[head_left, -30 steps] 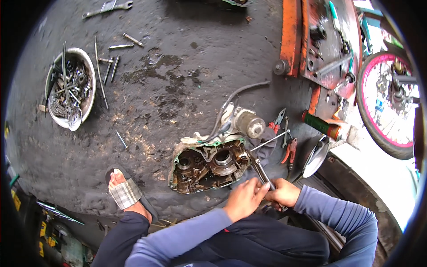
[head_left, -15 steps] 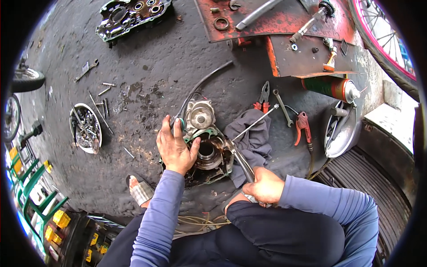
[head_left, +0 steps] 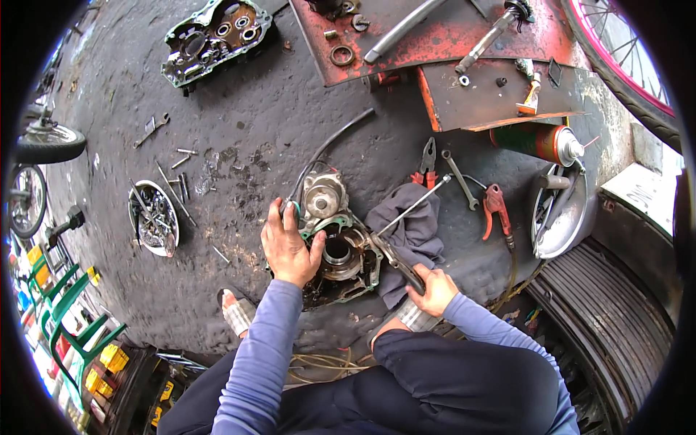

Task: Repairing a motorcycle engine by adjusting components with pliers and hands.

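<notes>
A greasy, opened engine case (head_left: pixel 346 286) lies before me, with a round bore in its middle and a silvery round housing (head_left: pixel 322 197) at its far side. My left hand (head_left: pixel 291 250) rests on its left side, fingers stretched out and thumb apart. Beside those fingertips runs a black hose (head_left: pixel 319 151). My right hand (head_left: pixel 433 291) is closed round the dark handle of a long metal tool (head_left: pixel 395 262) whose far end reaches the case's right edge; its exact kind is unclear. A grey rag (head_left: pixel 413 217) lies beyond the tool, with a thin metal rod (head_left: pixel 417 204) across it.
Pliers (head_left: pixel 428 163), a combination wrench (head_left: pixel 460 179) and a red air blow gun (head_left: pixel 495 210) lie to the right, near a spray can (head_left: pixel 540 143) and a metal basin (head_left: pixel 564 232). A bowl of small parts (head_left: pixel 154 217) stands left. Another case half (head_left: pixel 217 40) lies farther off.
My right hand and forearm have shifted, the hand now slightly farther forward and right, and the tool has swung slightly with it. My left hand keeps its place on the case.
</notes>
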Action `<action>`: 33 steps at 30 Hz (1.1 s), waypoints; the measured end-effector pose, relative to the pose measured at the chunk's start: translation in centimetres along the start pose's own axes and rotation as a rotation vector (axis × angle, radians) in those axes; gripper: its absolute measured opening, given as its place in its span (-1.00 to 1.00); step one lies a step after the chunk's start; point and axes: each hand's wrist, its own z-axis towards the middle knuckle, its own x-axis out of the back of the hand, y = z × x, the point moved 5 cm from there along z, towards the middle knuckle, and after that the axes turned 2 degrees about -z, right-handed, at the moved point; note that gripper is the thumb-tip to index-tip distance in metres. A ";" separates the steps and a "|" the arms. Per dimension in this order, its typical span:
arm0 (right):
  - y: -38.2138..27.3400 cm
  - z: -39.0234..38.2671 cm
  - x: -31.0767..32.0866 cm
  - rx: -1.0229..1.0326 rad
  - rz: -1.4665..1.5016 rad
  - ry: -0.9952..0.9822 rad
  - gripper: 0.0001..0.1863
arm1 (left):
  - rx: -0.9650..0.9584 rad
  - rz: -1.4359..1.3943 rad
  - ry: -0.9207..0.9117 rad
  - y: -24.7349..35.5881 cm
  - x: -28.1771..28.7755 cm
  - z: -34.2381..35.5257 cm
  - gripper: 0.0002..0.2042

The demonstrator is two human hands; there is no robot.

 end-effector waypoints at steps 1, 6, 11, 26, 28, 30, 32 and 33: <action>0.2 0.2 -0.2 0.015 0.061 -0.020 -0.58 | -0.012 -0.003 0.051 0.9 1.3 0.2 -0.25; 2.5 1.8 -1.5 -0.205 0.499 -0.251 -0.43 | 0.033 -0.705 -0.178 11.9 5.6 -4.2 -0.66; 0.6 0.2 -2.2 -0.157 0.772 -0.236 -0.42 | 1.422 -1.575 -0.727 19.1 -3.2 -13.8 -0.73; -0.2 -1.9 -1.1 -0.181 0.655 -0.271 -0.36 | 1.729 -1.464 -0.650 20.1 -4.1 -14.4 -0.79; 0.2 -1.9 -1.0 -0.195 0.583 -0.219 -0.37 | 1.665 -1.521 -0.581 20.0 -4.4 -14.8 -0.78; 0.2 -1.8 -1.2 -0.170 0.548 -0.189 -0.37 | 1.653 -1.525 -0.513 20.1 -4.8 -15.0 -0.78; 0.5 -1.6 -1.9 -0.245 0.720 -0.184 -0.36 | 1.548 -1.476 -0.528 20.3 -5.5 -14.5 -0.75; 0.5 -1.4 -1.8 -0.178 0.707 -0.142 -0.36 | 1.540 -1.478 -0.513 20.4 -5.8 -14.2 -0.75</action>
